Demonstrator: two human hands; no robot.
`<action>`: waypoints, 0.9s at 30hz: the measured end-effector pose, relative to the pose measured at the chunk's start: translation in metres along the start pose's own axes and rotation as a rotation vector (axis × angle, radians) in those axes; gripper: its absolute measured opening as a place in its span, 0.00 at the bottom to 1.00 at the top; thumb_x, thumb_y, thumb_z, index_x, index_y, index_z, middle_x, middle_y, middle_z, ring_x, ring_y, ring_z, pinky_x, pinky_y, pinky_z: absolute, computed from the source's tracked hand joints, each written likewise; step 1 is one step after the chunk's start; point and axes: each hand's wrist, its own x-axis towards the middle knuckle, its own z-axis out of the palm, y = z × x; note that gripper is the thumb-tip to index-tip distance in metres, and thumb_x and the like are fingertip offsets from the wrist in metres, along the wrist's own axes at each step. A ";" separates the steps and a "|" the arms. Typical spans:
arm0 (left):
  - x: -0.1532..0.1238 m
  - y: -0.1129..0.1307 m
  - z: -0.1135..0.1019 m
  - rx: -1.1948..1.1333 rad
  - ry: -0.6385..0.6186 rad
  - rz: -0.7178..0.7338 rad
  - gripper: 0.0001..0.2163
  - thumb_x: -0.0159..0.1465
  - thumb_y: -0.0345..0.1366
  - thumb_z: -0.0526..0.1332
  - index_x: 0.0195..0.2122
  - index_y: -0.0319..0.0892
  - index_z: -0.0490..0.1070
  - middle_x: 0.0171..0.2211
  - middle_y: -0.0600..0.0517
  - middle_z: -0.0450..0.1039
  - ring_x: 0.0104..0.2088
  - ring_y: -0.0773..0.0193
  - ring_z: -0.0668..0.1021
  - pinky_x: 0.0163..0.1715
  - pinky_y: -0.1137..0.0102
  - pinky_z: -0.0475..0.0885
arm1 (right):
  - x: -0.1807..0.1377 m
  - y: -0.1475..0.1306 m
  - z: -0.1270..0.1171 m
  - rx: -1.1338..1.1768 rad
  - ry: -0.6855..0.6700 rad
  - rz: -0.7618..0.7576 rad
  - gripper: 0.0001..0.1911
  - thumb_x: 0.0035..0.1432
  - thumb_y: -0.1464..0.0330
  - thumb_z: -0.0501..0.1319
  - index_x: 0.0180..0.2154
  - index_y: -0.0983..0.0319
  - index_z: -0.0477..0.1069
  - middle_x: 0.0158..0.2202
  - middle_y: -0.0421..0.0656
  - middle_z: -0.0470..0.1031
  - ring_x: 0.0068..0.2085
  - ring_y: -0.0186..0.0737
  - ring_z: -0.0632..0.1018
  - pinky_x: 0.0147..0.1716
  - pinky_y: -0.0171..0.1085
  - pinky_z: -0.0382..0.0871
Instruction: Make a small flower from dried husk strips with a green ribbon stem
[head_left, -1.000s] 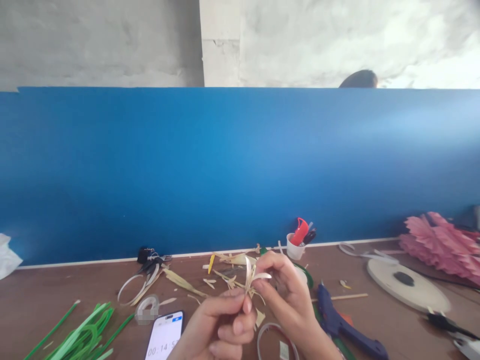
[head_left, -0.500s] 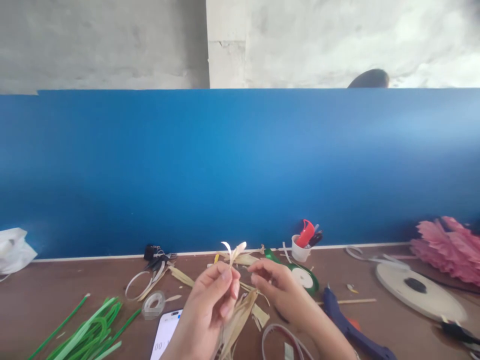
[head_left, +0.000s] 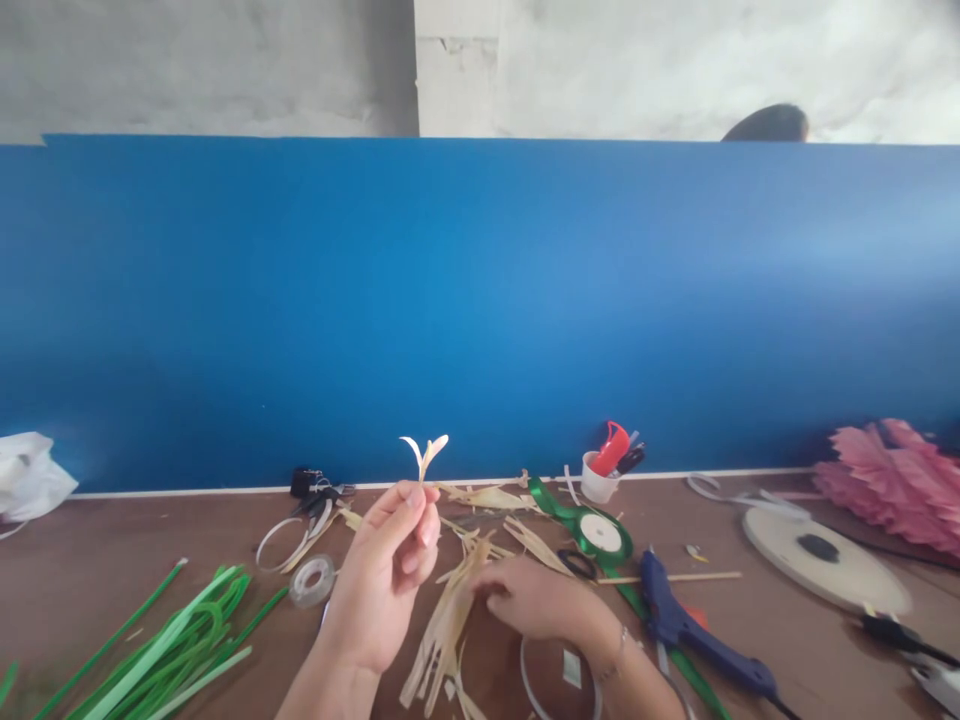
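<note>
Pinched upright between the thumb and fingers of my left hand (head_left: 386, 570) is a small sprig of pale dried husk (head_left: 426, 458), its narrow petal-like pieces spreading at the top. My right hand (head_left: 536, 600) is low over the table, bent at the wrist, with its fingers reaching onto a bunch of dried husk strips (head_left: 442, 645). Its fingers look loosely curved and apart; the fingertips are partly hidden against the husk. More husk pieces (head_left: 491, 497) lie behind the hands.
Green pipe cleaners (head_left: 180, 650) and clear tape (head_left: 311, 581) lie left. A green ribbon spool (head_left: 602, 535), white cup of pens (head_left: 598, 482), blue glue gun (head_left: 694, 635), cream disc (head_left: 825, 560) and pink paper (head_left: 892, 480) are right. A blue partition (head_left: 480, 310) stands behind.
My left hand has moved up and left with the husk sprig. My right hand has moved away from it, down to the husk strips on the table. The view has tilted slightly down.
</note>
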 end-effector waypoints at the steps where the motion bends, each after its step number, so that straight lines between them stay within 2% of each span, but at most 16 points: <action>1: 0.000 0.001 -0.001 -0.006 0.005 0.000 0.11 0.54 0.40 0.69 0.28 0.38 0.72 0.18 0.59 0.61 0.17 0.78 0.55 0.15 0.79 0.48 | 0.001 0.002 -0.002 -0.018 0.030 0.023 0.23 0.49 0.78 0.54 0.43 0.55 0.79 0.40 0.40 0.83 0.41 0.41 0.80 0.42 0.34 0.69; 3: 0.001 0.002 -0.001 -0.017 0.011 0.002 0.11 0.54 0.40 0.69 0.28 0.38 0.71 0.18 0.60 0.61 0.17 0.78 0.55 0.15 0.79 0.48 | 0.003 0.005 -0.007 -0.073 0.091 0.097 0.21 0.53 0.77 0.52 0.43 0.60 0.78 0.39 0.46 0.82 0.40 0.44 0.80 0.41 0.38 0.69; 5: 0.001 0.003 -0.001 -0.023 0.005 0.004 0.11 0.55 0.39 0.69 0.28 0.38 0.71 0.18 0.59 0.62 0.17 0.78 0.56 0.15 0.79 0.48 | 0.007 0.004 -0.008 -0.132 0.112 0.149 0.17 0.54 0.77 0.53 0.39 0.62 0.79 0.35 0.49 0.82 0.38 0.45 0.80 0.38 0.39 0.70; 8: 0.002 0.003 -0.001 -0.026 0.004 0.003 0.09 0.56 0.38 0.68 0.28 0.38 0.71 0.18 0.60 0.61 0.17 0.78 0.56 0.15 0.79 0.48 | 0.020 -0.007 -0.003 -0.206 0.075 0.105 0.10 0.60 0.73 0.56 0.35 0.62 0.77 0.37 0.46 0.80 0.39 0.42 0.79 0.41 0.41 0.70; 10: 0.002 0.002 -0.001 -0.021 0.016 0.000 0.09 0.57 0.38 0.67 0.28 0.38 0.71 0.18 0.60 0.61 0.17 0.78 0.56 0.15 0.79 0.47 | 0.033 -0.018 0.005 -0.248 0.022 0.037 0.07 0.63 0.68 0.58 0.39 0.63 0.74 0.42 0.45 0.78 0.43 0.42 0.77 0.45 0.45 0.70; 13: 0.003 0.001 -0.003 0.006 0.037 0.004 0.10 0.57 0.39 0.67 0.30 0.37 0.71 0.18 0.60 0.60 0.16 0.79 0.55 0.15 0.79 0.46 | 0.052 -0.030 0.020 -0.283 -0.059 -0.036 0.12 0.63 0.65 0.59 0.46 0.63 0.71 0.49 0.46 0.73 0.47 0.44 0.75 0.47 0.50 0.70; 16: 0.003 0.000 -0.006 0.046 0.055 0.024 0.11 0.58 0.40 0.66 0.30 0.37 0.72 0.18 0.60 0.61 0.16 0.79 0.55 0.15 0.79 0.45 | 0.066 -0.032 0.032 -0.236 -0.082 -0.050 0.15 0.63 0.66 0.60 0.50 0.64 0.69 0.51 0.47 0.72 0.48 0.46 0.75 0.46 0.50 0.71; 19: 0.005 0.000 -0.007 0.089 0.075 0.042 0.10 0.58 0.40 0.65 0.31 0.37 0.72 0.19 0.59 0.63 0.16 0.80 0.56 0.15 0.80 0.46 | 0.069 -0.029 0.034 -0.073 -0.026 -0.026 0.14 0.63 0.65 0.60 0.48 0.64 0.70 0.48 0.47 0.73 0.45 0.44 0.76 0.44 0.48 0.72; 22: 0.008 -0.003 -0.007 0.125 0.115 0.067 0.10 0.58 0.40 0.66 0.31 0.37 0.72 0.20 0.58 0.65 0.15 0.80 0.56 0.14 0.80 0.46 | 0.056 -0.026 0.022 0.215 0.094 -0.014 0.06 0.57 0.68 0.63 0.33 0.64 0.72 0.35 0.43 0.76 0.36 0.40 0.76 0.38 0.41 0.70; 24: 0.012 -0.007 -0.006 0.154 0.144 0.102 0.10 0.58 0.40 0.66 0.31 0.37 0.72 0.22 0.58 0.66 0.15 0.81 0.55 0.14 0.80 0.45 | 0.042 -0.026 0.009 0.472 0.185 -0.030 0.06 0.53 0.68 0.62 0.26 0.62 0.68 0.25 0.39 0.72 0.28 0.36 0.72 0.31 0.36 0.67; 27: 0.015 -0.017 -0.004 0.221 0.173 0.130 0.10 0.58 0.40 0.65 0.28 0.38 0.72 0.23 0.57 0.66 0.15 0.81 0.55 0.14 0.79 0.44 | 0.020 -0.032 -0.010 0.865 0.336 -0.055 0.09 0.55 0.62 0.55 0.28 0.59 0.60 0.20 0.34 0.60 0.21 0.32 0.62 0.22 0.33 0.58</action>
